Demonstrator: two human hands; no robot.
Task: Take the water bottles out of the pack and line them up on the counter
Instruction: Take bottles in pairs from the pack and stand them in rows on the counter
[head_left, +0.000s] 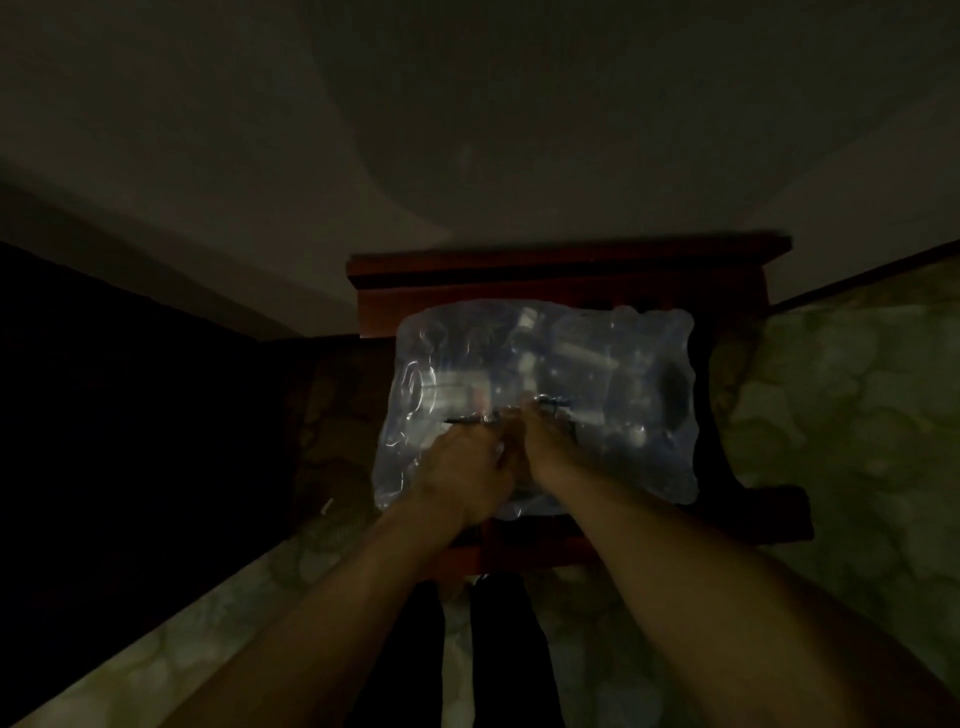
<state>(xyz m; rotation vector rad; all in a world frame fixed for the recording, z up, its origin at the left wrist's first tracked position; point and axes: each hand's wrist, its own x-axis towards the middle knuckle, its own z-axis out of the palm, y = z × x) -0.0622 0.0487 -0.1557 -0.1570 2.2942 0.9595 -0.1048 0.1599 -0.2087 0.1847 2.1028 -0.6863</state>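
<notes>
A shrink-wrapped pack of water bottles (597, 374) lies on a small reddish-brown wooden counter (561, 270) in dim light. Clear bottles show faintly through the bluish plastic film. My left hand (462, 467) and my right hand (545, 447) are side by side on the near middle of the pack, both with fingers closed on the plastic wrap. A dark slit in the film runs left from my fingertips. The bottles' exact number and state under the wrap are hard to make out.
A wall (467, 130) rises right behind the counter. Green patterned floor (857, 415) surrounds it. A dark mass (104, 415) fills the left side. My dark trouser legs (493, 649) are just below the counter's front edge.
</notes>
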